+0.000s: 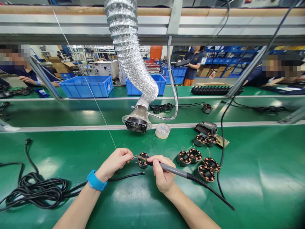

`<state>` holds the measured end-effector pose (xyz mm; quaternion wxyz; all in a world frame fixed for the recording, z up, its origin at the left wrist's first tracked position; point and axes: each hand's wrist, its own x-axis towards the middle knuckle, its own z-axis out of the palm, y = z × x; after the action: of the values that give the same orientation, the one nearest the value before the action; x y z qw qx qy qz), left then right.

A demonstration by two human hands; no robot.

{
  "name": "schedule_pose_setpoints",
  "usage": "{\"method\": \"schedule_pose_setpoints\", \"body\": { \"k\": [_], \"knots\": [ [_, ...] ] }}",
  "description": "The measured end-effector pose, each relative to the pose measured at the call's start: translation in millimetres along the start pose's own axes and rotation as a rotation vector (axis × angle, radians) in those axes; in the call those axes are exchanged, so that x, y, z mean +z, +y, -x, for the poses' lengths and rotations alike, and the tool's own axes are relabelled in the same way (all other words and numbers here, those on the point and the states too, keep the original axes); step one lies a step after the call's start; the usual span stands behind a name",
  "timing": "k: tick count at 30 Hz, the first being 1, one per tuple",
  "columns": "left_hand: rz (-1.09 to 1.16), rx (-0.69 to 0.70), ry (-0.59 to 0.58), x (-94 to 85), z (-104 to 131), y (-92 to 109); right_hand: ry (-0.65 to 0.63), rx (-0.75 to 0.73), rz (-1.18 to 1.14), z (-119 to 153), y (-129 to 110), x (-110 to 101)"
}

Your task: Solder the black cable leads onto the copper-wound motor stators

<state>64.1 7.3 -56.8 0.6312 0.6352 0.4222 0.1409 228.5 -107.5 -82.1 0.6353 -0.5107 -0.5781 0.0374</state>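
My right hand (pixel 164 175) is closed around a grey soldering iron (pixel 175 170), its tip over a small motor stator (pixel 143 160) with copper windings on the green bench. At the stator's left side, my left hand (pixel 119 160) pinches thin wires or solder strand; which of these is too small to tell. A thin strand (pixel 102 116) runs down from above to that hand. A blue band (pixel 96 180) circles my left wrist. Below the stator lies the bare end of a black cable (pixel 128 176).
Several stators (pixel 206 172) stand at the right, near a dark metal holder (pixel 206 128). A round tin (pixel 162 130) and a fume extractor hood (pixel 137 122) are behind my hands. Coiled black cable (pixel 43 190) lies left. Blue bins (pixel 87 87) and people are farther back.
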Motion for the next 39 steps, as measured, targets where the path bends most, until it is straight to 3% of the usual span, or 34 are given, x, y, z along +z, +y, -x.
{"method": "schedule_pose_setpoints", "body": {
  "k": [13,24,32,39],
  "knots": [
    [0.008,0.004,-0.005,0.3,1,1,0.008,-0.002,0.008,-1,-2,2],
    [0.004,0.147,-0.095,-0.2,6,1,-0.286,-0.115,0.022,-6,22,33],
    [-0.126,0.196,-0.161,-8.1,7,0,-0.304,-0.124,0.057,-3,18,30],
    [-0.073,0.164,-0.153,-4.2,6,1,-0.263,-0.11,0.032,-1,15,25]
  ]
}}
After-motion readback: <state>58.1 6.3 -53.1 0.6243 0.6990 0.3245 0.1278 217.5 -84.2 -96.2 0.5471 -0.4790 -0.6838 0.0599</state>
